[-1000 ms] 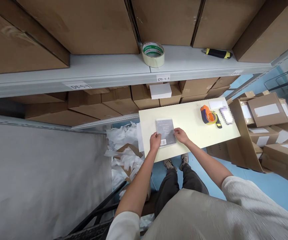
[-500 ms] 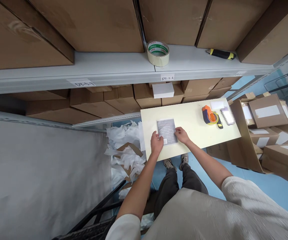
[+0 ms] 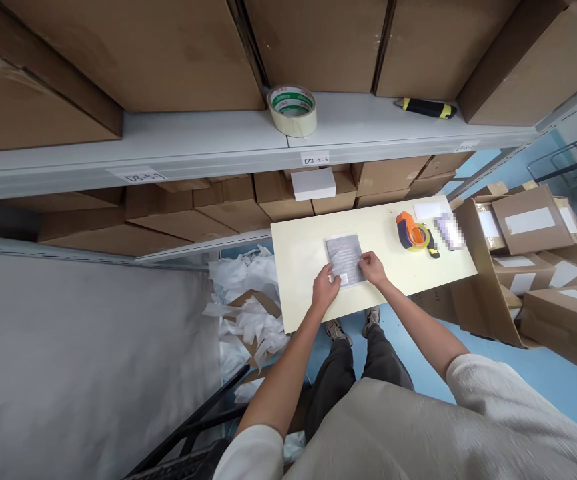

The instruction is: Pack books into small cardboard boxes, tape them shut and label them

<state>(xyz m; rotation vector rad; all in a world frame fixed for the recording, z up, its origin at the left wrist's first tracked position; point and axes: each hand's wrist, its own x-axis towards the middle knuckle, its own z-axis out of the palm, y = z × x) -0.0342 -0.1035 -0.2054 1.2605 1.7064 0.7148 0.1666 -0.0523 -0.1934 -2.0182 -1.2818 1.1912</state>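
A flat grey rectangular packet with a clear edge and a small white label lies on the pale yellow board. My left hand grips its lower left corner, thumb on top near the label. At the packet's right edge, my right hand pinches the border between thumb and fingers. To the right on the board are an orange and purple tape dispenser, a yellow-black cutter, a white sheet and a blurred-out item.
Above the board, a grey shelf bears large cartons, a tape roll and another cutter. A white box sits beneath. Crumpled white wrapping lies left; a big carton of boxes stands right.
Both hands and the packet have moved a little to the right across the board, the hands keeping their hold. The view has shifted slightly.
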